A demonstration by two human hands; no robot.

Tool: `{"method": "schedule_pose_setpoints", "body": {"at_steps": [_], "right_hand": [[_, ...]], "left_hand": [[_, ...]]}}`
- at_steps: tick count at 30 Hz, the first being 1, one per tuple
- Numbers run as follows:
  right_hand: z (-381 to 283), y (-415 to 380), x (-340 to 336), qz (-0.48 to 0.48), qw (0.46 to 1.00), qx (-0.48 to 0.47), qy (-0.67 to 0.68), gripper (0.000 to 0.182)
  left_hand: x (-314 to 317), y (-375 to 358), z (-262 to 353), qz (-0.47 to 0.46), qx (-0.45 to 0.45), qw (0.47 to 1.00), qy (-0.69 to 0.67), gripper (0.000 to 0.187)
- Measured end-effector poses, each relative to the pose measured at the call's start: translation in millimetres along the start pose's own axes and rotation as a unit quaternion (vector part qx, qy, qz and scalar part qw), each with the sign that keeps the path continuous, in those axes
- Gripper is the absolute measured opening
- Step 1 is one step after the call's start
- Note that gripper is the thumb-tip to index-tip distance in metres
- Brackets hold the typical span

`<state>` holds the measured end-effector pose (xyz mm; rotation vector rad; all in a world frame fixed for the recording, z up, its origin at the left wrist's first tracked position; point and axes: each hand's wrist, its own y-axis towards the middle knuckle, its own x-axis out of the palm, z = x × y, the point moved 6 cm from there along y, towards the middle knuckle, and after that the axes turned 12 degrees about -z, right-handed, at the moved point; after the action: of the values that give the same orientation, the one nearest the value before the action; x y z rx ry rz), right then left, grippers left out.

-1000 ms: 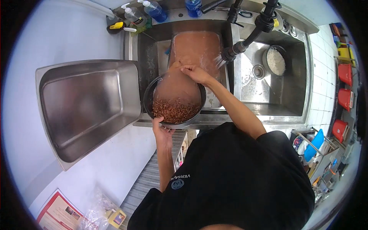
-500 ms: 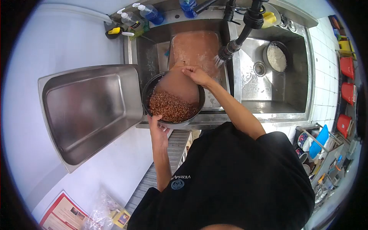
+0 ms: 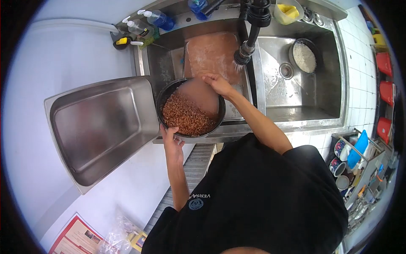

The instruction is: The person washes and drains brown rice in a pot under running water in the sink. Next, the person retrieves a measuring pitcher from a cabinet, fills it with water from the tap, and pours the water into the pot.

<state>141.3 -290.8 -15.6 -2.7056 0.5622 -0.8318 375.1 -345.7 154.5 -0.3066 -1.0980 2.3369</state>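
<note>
A round dark pot (image 3: 159, 111) is tilted over the left sink, holding wet reddish-brown grains (image 3: 186, 116) with cloudy water (image 3: 202, 95) at its far side. My left hand (image 3: 172, 139) grips the near left rim, thumb on top. At the far rim my right hand (image 3: 218, 84) is closed on the edge, fingers pressed together. Beyond the pot, a rectangular pan (image 3: 211, 53) of reddish-brown water lies in the sink. The black faucet (image 3: 245, 53) sprays a little water over its right part.
A large steel tray (image 3: 99, 122) stands at the left. In the right sink (image 3: 296, 99) sits a pot of white rice (image 3: 304, 58). Soap bottles (image 3: 156, 19) line the back left ledge, and a tub with yellow items (image 3: 288, 12) is at the back right.
The pot is tilted less, and the cloudy water covers less of the grains. Less water seems to run over its far rim. The view has shifted slightly; both hands keep their places on the rim.
</note>
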Motion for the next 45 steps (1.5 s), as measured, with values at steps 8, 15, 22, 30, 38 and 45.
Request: {"method": "schedule_pose_setpoints", "body": {"at_steps": [8, 15, 22, 30, 38, 45], "right_hand": [[-0.7, -10.4, -5.1, 0.012, 0.999, -0.035, -0.012, 0.031], [16.0, -28.1, -19.6, 0.056, 0.997, 0.031, 0.039, 0.032], [13.8, -35.2, -45.8, 0.196, 0.952, 0.056, -0.228, 0.039], [-5.2, -0.8, -22.8, 0.126, 0.989, -0.011, -0.077, 0.038], [-4.2, -2.2, -11.9, 0.058, 0.997, 0.048, -0.031, 0.039], [1.2, -1.1, -12.1, 0.05, 0.994, 0.066, -0.067, 0.043]], "left_hand": [[4.3, 3.4, 4.7, -0.009, 0.024, 1.0, 0.005, 0.101], [9.7, 1.3, 10.9, -0.007, 0.035, 0.999, 0.016, 0.101], [6.4, 2.2, 8.5, 0.004, 0.029, 0.999, 0.02, 0.101], [7.9, 0.6, 9.3, 0.0, 0.035, 0.999, 0.031, 0.095], [9.8, -1.0, 10.5, 0.011, 0.039, 0.999, 0.036, 0.095], [7.2, 0.0, 9.9, 0.013, 0.033, 0.998, 0.056, 0.1]]}}
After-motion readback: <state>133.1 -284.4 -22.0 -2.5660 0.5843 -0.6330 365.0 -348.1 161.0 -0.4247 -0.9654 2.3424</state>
